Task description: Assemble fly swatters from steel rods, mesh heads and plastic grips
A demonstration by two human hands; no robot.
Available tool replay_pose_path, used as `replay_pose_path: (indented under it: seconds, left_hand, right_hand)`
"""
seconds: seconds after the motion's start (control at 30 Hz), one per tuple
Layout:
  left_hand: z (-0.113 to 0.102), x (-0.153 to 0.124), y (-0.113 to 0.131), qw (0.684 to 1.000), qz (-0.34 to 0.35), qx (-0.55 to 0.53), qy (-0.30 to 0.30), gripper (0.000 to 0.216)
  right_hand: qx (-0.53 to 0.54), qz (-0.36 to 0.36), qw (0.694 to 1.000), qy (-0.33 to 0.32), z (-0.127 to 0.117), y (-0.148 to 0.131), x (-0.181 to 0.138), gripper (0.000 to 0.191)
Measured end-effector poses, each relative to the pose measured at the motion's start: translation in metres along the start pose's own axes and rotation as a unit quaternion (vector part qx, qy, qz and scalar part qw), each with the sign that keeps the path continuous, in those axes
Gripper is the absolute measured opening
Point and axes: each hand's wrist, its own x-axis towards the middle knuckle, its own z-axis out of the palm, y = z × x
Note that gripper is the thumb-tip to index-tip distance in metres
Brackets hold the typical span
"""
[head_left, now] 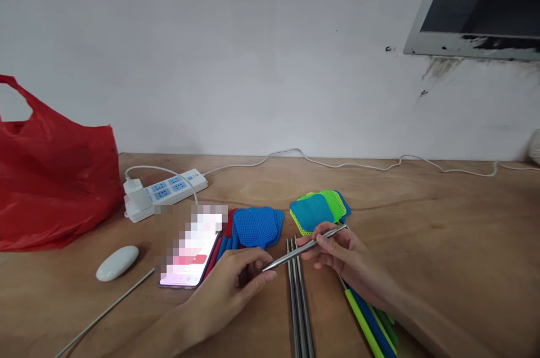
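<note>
My right hand [340, 248] pinches a slim silver metal chopstick [297, 251], held at a slant above the table. Its pointed left end lies between the thumb and index finger of my left hand [234, 285], which are closed around it. Below, several more metal chopsticks [298, 302] lie side by side, pointing away from me. Blue fly swatters [257, 226] are stacked beyond my left hand, with red and blue handles partly covered by it. Teal, green and yellow swatters [314, 212] are piled beyond my right hand; their handles [365, 321] run under my right forearm.
A lit phone [192, 251], partly pixelated, lies left of the blue swatters. Behind it is a white power strip [169, 192] with a plugged-in charger. A white oval object [118, 262] and a red plastic bag [54, 184] are at left. A thin cable [346, 165] runs along the wall.
</note>
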Motion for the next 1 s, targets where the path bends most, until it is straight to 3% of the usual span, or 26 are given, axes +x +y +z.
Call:
replay_pose_path:
  seconds: [0.1, 0.33, 0.6, 0.87, 1.0]
  left_hand:
    - [-0.001, 0.001, 0.002, 1.0, -0.001, -0.005, -0.011, 0.029]
    - [-0.003, -0.001, 0.009, 1.0, 0.002, 0.005, -0.022, 0.031]
    - [0.002, -0.004, -0.003, 0.997, 0.025, 0.069, -0.034, 0.04]
    - [-0.002, -0.009, 0.012, 0.993, 0.034, 0.082, -0.073, 0.046]
    - [-0.002, -0.009, 0.013, 0.995, 0.036, 0.089, -0.039, 0.049]
  right_hand:
    - [-0.017, -0.011, 1.0, -0.002, 0.001, 0.001, -0.001, 0.031]
    - [-0.133, -0.119, 0.982, 0.065, -0.007, 0.008, 0.005, 0.026]
    - [-0.175, -0.086, 0.979, 0.061, -0.003, 0.002, 0.003, 0.031]
    - [-0.155, -0.129, 0.976, 0.083, -0.006, 0.015, 0.001, 0.033]
    - [-0.16, -0.132, 0.972, 0.108, -0.008, 0.022, 0.002, 0.034]
